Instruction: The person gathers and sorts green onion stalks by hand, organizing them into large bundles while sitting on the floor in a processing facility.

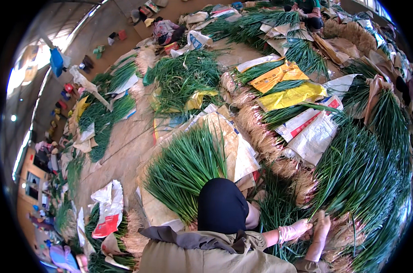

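Right of the fanned pile (183, 173), green onions (356, 177) lay beside the left hand (301, 229) and right hand (321, 227); fingers curled, opening and hold unclear. Stalks seemed light, bendy, bruisable, best gripped above the roots (350, 233).

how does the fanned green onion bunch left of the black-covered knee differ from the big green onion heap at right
The fanned bunch is smaller; the big heap sprawls wider. The bunch shows few roots; the heap shows pale, shaggy ones. The left hand and right hand are near the heap, not the bunch. Both have long green leaves.
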The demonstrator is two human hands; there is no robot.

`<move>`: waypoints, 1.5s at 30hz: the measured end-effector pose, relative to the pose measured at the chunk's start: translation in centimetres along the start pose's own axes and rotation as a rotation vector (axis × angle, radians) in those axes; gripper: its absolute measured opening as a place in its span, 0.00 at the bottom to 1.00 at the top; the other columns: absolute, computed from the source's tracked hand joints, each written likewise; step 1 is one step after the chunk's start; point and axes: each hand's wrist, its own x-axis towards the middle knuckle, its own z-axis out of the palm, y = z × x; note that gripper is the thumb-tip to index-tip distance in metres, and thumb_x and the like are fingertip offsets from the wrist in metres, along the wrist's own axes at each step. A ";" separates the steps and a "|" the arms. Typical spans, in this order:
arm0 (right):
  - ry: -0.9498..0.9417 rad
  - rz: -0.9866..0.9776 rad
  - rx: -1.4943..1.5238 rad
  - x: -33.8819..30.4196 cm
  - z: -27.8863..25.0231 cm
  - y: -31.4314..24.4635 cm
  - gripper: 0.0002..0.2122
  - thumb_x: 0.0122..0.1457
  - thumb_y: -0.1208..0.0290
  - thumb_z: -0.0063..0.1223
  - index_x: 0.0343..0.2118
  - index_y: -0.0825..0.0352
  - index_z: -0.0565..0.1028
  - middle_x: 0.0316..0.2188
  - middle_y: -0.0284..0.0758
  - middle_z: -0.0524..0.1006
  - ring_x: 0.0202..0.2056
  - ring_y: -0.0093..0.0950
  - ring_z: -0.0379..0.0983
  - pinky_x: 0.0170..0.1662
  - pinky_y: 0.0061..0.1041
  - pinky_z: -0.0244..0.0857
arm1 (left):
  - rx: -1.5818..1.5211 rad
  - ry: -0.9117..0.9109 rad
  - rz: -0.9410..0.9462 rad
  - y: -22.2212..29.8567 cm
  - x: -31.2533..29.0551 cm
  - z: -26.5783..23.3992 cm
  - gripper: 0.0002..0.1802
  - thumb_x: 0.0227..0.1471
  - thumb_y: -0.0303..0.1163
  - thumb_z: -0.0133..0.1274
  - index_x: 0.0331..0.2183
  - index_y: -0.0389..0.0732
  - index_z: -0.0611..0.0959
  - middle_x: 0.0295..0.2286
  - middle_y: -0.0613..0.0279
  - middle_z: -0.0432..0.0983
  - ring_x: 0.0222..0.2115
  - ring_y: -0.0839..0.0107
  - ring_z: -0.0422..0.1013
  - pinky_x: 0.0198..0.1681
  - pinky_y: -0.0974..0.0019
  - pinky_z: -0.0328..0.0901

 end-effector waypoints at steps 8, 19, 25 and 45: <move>-0.007 -0.158 -0.100 -0.1 3.2 -2.9 0.12 0.57 0.63 0.44 0.31 0.68 0.74 0.23 0.45 0.75 0.23 0.37 0.70 0.30 0.30 0.64 | -0.465 -0.165 -0.167 5.3 -2.6 -1.2 0.06 0.51 0.32 0.41 0.23 0.51 0.69 0.13 0.76 0.58 0.10 0.82 0.54 0.11 0.76 0.51; 0.381 0.336 0.852 3.1 -0.1 1.0 0.13 0.59 0.58 0.42 0.24 0.60 0.70 0.15 0.25 0.65 0.20 0.21 0.63 0.30 0.29 0.67 | -0.459 -0.319 -0.079 5.5 -4.6 1.5 0.13 0.58 0.38 0.40 0.30 0.39 0.71 0.13 0.72 0.56 0.10 0.80 0.51 0.14 0.75 0.50; -1.198 0.520 -0.951 -3.9 -1.4 12.9 0.15 0.53 0.58 0.50 0.31 0.67 0.76 0.31 0.37 0.77 0.33 0.29 0.73 0.39 0.26 0.65 | -0.321 -0.303 -0.003 7.3 -4.9 0.9 0.14 0.57 0.35 0.41 0.38 0.34 0.73 0.14 0.69 0.60 0.11 0.79 0.55 0.15 0.74 0.53; 0.009 -0.102 -0.177 0.0 0.2 -5.5 0.18 0.56 0.59 0.49 0.42 0.71 0.72 0.30 0.41 0.77 0.33 0.30 0.74 0.38 0.27 0.67 | 0.014 -0.062 0.057 6.8 -4.1 -0.6 0.16 0.56 0.39 0.44 0.38 0.34 0.73 0.15 0.65 0.65 0.14 0.74 0.63 0.19 0.71 0.62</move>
